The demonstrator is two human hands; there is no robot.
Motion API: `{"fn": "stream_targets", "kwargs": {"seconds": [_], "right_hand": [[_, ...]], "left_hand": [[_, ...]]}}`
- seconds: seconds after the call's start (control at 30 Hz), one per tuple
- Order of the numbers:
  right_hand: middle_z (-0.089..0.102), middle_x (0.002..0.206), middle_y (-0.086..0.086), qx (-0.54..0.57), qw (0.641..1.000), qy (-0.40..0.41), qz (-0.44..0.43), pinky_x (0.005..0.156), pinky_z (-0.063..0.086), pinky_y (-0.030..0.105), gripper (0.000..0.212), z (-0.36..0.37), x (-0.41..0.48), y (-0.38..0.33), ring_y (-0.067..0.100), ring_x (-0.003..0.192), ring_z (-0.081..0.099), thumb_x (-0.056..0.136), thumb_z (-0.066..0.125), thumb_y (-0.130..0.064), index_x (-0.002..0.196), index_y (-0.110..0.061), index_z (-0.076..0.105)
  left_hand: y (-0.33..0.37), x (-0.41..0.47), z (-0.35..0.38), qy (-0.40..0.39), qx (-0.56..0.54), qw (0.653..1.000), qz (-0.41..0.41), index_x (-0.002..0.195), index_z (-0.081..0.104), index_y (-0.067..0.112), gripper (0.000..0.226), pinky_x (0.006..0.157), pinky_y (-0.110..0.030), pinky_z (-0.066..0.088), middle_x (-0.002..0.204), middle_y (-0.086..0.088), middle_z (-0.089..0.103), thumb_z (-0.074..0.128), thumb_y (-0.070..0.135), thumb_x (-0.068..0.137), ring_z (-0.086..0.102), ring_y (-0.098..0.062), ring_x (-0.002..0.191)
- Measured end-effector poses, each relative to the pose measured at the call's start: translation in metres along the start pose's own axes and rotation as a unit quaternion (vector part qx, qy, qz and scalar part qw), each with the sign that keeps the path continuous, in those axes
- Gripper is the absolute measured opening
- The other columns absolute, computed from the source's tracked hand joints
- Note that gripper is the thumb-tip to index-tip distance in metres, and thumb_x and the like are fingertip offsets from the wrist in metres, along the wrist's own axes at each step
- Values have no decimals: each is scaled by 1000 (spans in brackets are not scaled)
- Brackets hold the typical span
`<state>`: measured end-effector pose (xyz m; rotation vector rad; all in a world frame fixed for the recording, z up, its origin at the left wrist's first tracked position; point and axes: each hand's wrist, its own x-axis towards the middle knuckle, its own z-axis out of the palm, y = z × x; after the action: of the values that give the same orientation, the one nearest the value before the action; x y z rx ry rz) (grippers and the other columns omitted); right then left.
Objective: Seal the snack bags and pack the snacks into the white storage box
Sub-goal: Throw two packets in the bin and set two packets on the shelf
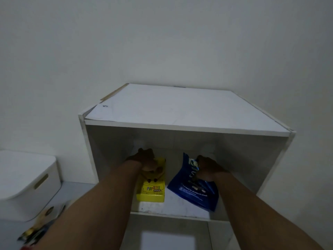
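Note:
Both my arms reach into the upper compartment of a white shelf unit (pixel 187 112). My left hand (pixel 146 159) grips the top of a yellow Popstix snack bag (pixel 152 190) standing on the shelf board. To its right, my right hand (pixel 207 168) grips the crumpled top of a blue snack bag (pixel 194 193), which leans tilted on the same board. A white storage box (pixel 23 184) with its lid on and a slot handle stands on the surface at the far left, apart from both hands.
Another snack packet (pixel 39 226), dark with yellow print, lies in front of the white box at the lower left, partly hidden by my left forearm. A lower compartment of the shelf unit (pixel 167 237) opens beneath the board. A plain white wall stands behind.

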<state>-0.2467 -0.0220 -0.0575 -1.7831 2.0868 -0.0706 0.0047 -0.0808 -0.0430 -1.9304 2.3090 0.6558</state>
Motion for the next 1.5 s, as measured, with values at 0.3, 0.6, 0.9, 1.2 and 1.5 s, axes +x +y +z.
{"fn": "stream_targets", "kwargs": {"seconds": [0.3,0.6,0.9,1.2,1.5], "right_hand": [[52,131,5,39,999,-6,-2,91,50,34,81,-5,4,3,25,116,51,72,75,-56,137,-23,40],[60,107,6,-5,998,59,-23,63,43,25,13,-15,3,3,20,85,58,85,59,-24,96,-18,58],[61,128,7,-20,987,155,-40,86,45,28,34,-50,-38,-6,28,114,59,85,52,-22,116,-23,63],[60,133,5,-16,986,161,-42,87,52,26,47,-55,-122,-28,23,112,62,93,57,-14,139,-23,54],[71,114,7,-31,967,251,19,73,53,30,41,-23,-269,-59,25,93,68,91,58,-18,130,-31,61]], "left_hand": [[-9,4,1,9,-145,989,20,139,40,17,85,78,-26,45,138,-5,48,85,32,69,52,-22,114],[-3,-4,-20,51,-142,985,86,108,69,5,53,83,-39,58,109,-12,69,90,23,63,66,-28,99],[12,-34,-48,155,-175,966,113,109,64,19,61,78,-29,54,117,-5,62,94,21,56,62,-23,103],[23,-92,-42,131,-190,966,113,114,72,18,62,82,-21,52,117,-4,70,94,26,57,66,-17,105],[10,-196,-18,130,-249,927,246,120,69,11,61,81,-36,58,101,-9,74,90,10,63,70,-22,89]]}}
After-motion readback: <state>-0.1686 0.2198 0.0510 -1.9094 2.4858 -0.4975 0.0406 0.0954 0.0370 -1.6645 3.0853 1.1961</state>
